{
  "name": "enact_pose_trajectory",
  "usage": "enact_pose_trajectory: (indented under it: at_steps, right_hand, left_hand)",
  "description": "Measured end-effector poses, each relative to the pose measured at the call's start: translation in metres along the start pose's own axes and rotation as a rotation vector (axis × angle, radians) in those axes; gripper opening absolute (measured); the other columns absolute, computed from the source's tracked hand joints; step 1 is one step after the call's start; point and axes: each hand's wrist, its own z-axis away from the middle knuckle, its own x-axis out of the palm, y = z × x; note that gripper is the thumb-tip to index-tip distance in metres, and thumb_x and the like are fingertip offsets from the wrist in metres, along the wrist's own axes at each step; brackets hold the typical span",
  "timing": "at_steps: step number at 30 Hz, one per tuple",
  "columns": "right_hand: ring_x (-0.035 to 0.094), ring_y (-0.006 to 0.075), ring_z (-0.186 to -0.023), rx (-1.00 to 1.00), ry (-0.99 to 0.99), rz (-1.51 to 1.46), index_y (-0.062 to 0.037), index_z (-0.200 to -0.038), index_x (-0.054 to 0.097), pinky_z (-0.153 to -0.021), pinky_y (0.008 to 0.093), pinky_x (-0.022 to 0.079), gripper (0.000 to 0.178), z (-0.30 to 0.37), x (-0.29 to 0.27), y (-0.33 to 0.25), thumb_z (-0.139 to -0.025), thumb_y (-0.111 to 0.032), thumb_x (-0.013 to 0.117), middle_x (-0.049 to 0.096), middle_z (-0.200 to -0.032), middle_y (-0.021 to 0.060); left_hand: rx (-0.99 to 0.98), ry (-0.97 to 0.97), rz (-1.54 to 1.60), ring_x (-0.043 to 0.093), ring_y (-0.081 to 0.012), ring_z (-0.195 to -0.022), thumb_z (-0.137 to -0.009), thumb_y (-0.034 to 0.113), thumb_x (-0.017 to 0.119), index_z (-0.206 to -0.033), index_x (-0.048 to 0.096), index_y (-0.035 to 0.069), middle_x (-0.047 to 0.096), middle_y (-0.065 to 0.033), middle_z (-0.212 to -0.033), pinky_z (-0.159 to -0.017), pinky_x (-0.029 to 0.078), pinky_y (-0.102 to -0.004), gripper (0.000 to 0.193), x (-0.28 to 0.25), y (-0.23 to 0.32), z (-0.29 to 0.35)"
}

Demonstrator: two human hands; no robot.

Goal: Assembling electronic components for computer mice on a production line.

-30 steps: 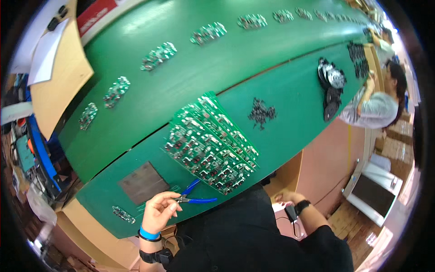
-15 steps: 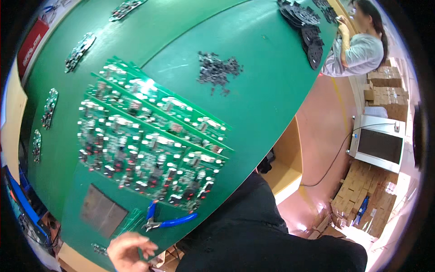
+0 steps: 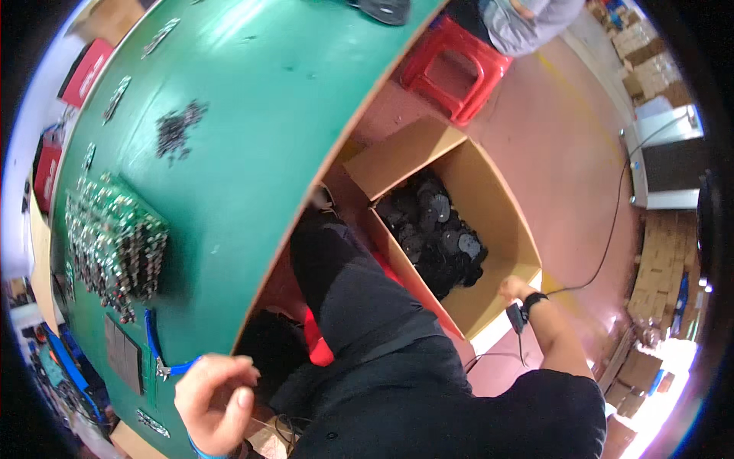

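Observation:
My left hand (image 3: 216, 402) hovers over the table's near edge, fingers bent and thumb apart, with nothing visible in it. Beside it on the table lie blue-handled cutting pliers (image 3: 177, 368). Farther off stands a dense block of green circuit boards (image 3: 115, 237). My right hand (image 3: 517, 290) is curled at the near right rim of a cardboard box (image 3: 501, 206); whether it grips the rim or something small is unclear. Many round, flat black plastic parts (image 3: 436, 233) fill the bottom of the box. A black strap with a small device (image 3: 518, 315) circles my right wrist.
A dark flat plate (image 3: 125, 353) and a few single circuit boards (image 3: 116, 99) lie on the green table (image 3: 252, 130), with a heap of small black pieces (image 3: 180, 131). Someone in grey sits by a red stool (image 3: 459, 73). A cable (image 3: 608, 252) crosses the floor.
The view has swung right, bringing the box and its black parts into full sight. My right arm has come into view at the box. My left hand remains near the pliers.

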Motion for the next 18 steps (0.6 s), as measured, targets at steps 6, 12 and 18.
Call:
enact_pose_trajectory:
  at_steps: [6,12,18]
  right_hand:
    - [0.061,0.0349,-0.085,-0.129,0.317,-0.007,-0.0038,-0.080,0.067,-0.077,0.0418,0.048,0.024,-0.097,0.047,0.001,-0.071,-0.022,0.055,0.063,-0.087,0.0200]
    - [0.060,0.0361,-0.089,0.095,0.263,-0.322,-0.0005,-0.085,0.066,-0.080,0.0405,0.048,0.023,-0.172,0.088,-0.014,-0.071,-0.017,0.059,0.062,-0.093,0.0217]
    - [0.039,0.0282,-0.121,0.244,0.106,-0.372,-0.0090,-0.122,0.048,-0.096,0.0457,0.037,0.046,-0.192,0.045,-0.084,-0.078,-0.014,0.059,0.044,-0.127,0.0118]
  left_hand:
    - [0.282,0.013,-0.797,0.041,-0.0340,-0.116,-0.071,0.002,0.060,-0.117,0.053,0.002,0.045,-0.0178,-0.123,-0.098,0.031,-0.0420,0.047,0.080,0.013,-0.095]
    - [0.282,0.023,-1.220,0.022,-0.0358,-0.131,-0.074,0.015,0.063,-0.137,0.027,0.000,0.028,-0.0190,-0.140,-0.107,0.017,-0.0450,0.074,0.119,-0.006,-0.145]
    - [0.217,0.084,-1.300,0.023,-0.0382,-0.131,-0.079,0.007,0.055,-0.138,0.020,-0.003,0.024,-0.0228,-0.141,-0.107,0.017,-0.0454,0.070,0.122,-0.021,-0.151]
